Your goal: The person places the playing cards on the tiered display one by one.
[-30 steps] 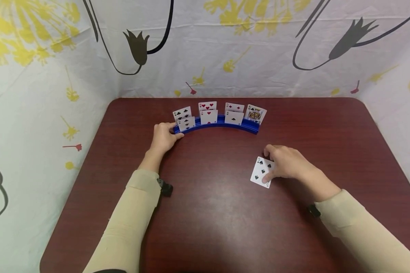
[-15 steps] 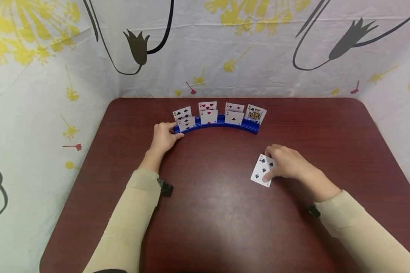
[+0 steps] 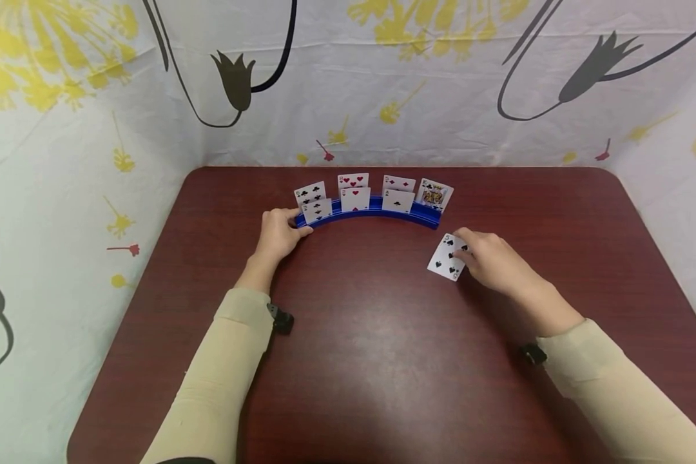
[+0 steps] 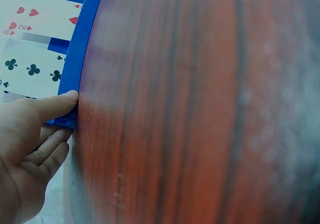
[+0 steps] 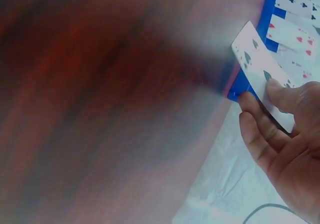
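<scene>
A curved blue card holder [image 3: 371, 209] stands at the back of the table with several playing cards upright in it. My left hand [image 3: 278, 233] grips its left end, thumb on the front and fingers behind, as the left wrist view shows. Between the thumb and fingers of my right hand [image 3: 493, 261] is a playing card, the five of spades [image 3: 445, 258], face toward me. That hand is in front of the holder's right end, apart from it. The king of clubs [image 3: 434, 194] leans in the holder's right end; the ace of clubs [image 3: 397, 201] stands left of it.
Two more pairs of cards stand in the holder: the two of hearts [image 3: 355, 200] before a heart card, and clubs [image 3: 317, 210] at the left end. The dark red wooden table [image 3: 371, 335] meets a patterned white cloth [image 3: 383, 122] at its back edge.
My right hand has moved away from me with the five of spades, toward the holder's right end. My left hand has stayed on the holder.
</scene>
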A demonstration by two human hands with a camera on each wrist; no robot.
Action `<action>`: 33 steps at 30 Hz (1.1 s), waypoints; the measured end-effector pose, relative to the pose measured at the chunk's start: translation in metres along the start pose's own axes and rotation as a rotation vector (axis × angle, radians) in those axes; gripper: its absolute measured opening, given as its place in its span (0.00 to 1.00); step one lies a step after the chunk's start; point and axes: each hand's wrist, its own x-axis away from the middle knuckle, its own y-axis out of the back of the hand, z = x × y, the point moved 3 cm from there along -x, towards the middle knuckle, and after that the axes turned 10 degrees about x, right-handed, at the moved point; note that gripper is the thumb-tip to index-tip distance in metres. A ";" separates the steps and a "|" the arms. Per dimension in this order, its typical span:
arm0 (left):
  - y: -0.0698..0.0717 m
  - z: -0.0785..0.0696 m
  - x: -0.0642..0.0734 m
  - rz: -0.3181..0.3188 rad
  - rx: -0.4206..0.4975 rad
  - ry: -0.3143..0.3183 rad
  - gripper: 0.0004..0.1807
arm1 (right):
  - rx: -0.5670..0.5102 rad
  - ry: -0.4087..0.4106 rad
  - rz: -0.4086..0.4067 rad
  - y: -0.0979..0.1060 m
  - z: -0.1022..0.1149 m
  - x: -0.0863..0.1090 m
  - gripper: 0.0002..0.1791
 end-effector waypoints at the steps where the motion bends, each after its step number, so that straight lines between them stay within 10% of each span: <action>1: 0.000 0.000 0.000 0.000 0.001 -0.003 0.27 | 0.004 0.001 -0.021 0.001 -0.001 -0.001 0.14; 33: 0.000 0.002 -0.001 0.007 -0.008 -0.001 0.28 | 0.046 -0.130 -0.230 0.010 -0.015 -0.044 0.10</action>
